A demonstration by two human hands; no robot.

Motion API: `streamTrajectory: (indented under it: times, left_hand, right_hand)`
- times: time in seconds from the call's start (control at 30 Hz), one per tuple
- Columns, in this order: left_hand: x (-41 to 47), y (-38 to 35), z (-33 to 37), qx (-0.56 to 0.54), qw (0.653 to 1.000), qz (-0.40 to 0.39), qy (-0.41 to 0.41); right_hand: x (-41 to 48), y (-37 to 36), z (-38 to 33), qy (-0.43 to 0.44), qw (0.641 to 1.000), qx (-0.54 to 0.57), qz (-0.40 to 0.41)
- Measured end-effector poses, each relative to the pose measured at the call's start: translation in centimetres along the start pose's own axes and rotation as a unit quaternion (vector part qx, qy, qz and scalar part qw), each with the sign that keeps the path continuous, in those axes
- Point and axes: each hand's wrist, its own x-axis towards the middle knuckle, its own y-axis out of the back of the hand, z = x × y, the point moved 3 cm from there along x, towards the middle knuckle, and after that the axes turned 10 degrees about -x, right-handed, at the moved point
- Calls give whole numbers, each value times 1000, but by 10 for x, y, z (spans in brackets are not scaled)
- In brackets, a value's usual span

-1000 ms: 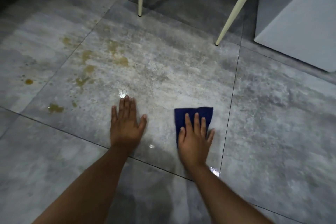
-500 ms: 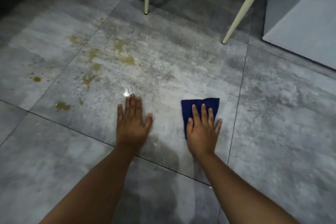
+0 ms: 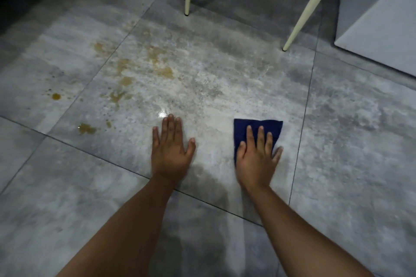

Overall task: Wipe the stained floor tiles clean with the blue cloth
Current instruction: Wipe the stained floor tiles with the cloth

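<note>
— How does our cloth look?
— A dark blue cloth (image 3: 240,130), folded flat, on the grey floor tile (image 3: 225,87), well to the right of the yellow-brown stains (image 3: 126,81).
— And our hands?
— Our right hand (image 3: 256,162) presses it with straight fingers. Our left hand (image 3: 171,153) lies flat on bare tile.
— Its long axis?
— Probably pointing away from us, but our palm hides its near end.

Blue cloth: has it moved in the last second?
Yes. Under the right hand, the blue cloth slid slightly away from the person, toward the chair leg.
</note>
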Motion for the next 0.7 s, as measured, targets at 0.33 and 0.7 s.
streamTrajectory:
  times: [0.33,0.7]
  left_hand:
    - [1,1,-1,19,999,-31,16]
    - [-31,35,-26,-10,997,-16,78]
  right_hand:
    - [-51,-4,-6,-28,999,38,2]
    - [-48,1,-11,-34,999,39,11]
